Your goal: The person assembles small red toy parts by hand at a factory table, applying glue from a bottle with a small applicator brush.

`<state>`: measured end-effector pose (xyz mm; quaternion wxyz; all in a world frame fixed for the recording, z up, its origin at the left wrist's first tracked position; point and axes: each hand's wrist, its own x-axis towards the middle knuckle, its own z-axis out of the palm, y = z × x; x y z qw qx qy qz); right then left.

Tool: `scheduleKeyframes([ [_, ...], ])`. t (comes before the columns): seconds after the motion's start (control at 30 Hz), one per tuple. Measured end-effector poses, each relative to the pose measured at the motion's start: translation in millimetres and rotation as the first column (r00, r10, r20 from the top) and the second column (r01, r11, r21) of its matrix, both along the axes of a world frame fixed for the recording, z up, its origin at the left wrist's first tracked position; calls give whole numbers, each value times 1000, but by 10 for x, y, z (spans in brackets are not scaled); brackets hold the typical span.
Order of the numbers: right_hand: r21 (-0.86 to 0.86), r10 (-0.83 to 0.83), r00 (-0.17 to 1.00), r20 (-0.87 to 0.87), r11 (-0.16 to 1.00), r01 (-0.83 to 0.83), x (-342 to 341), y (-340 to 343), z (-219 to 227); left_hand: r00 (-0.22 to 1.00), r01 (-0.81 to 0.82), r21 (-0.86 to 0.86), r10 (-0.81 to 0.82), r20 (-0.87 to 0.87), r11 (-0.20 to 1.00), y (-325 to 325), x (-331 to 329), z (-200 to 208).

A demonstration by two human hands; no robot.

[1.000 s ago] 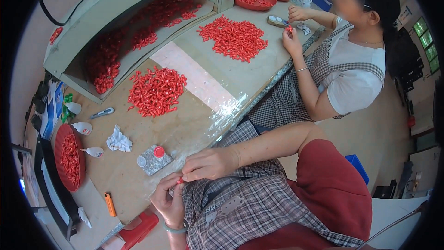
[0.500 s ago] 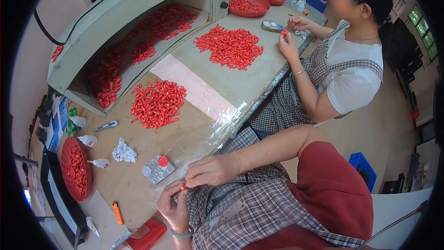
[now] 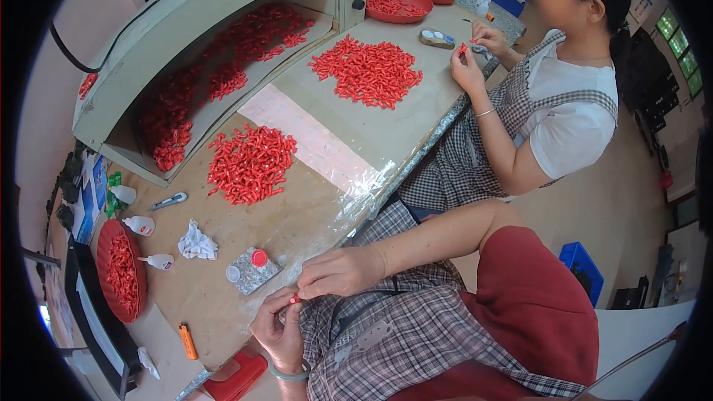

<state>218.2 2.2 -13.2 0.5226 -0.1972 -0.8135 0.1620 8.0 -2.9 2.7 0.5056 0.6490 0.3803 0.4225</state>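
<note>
Close to my apron, my left hand (image 3: pixel 276 333) pinches a small red piece (image 3: pixel 295 299) with a pale spot on it. My right hand (image 3: pixel 338 273) is closed right above it, its fingertips at the piece; whether they hold anything fine is hidden. Beyond my hands on the table, a speckled stone block (image 3: pixel 256 275) carries a small red cap (image 3: pixel 259 258) and a white cap (image 3: pixel 232 274). Farther off lies a heap of glossy red pieces (image 3: pixel 252 165).
A wide oven-like box (image 3: pixel 186 26) with red pieces inside lines the far side. To the left are a red basket (image 3: pixel 105 282), white glue bottles (image 3: pixel 160 261), a crumpled cloth (image 3: pixel 197 240), a cutter knife (image 3: pixel 169 201) and an orange lighter (image 3: pixel 187 341). A co-worker (image 3: pixel 568 130) handles small red pieces at right.
My hands stay nearly in place, still together at the red piece. The co-worker's hands have shifted slightly, the far one lifting a little.
</note>
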Motion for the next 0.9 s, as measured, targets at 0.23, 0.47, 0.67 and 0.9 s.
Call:
scheduleKeyframes([
  [0.23,8,36,999,15,999,-36,-56,-34,-9,1000,-19,1,19,-5,1000,-63,-74,-6],
  [0.47,5,-2,999,43,1000,2,10,-13,7,1000,-16,66,18,-21,998,-42,1,4],
  [0.67,-34,-6,1000,12,999,7,15,18,20,999,-23,85,25,-25,996,23,48,3],
  [0.9,-48,-1,996,85,999,5,-35,33,2,1000,-8,89,5,30,996,-4,-28,-95],
])
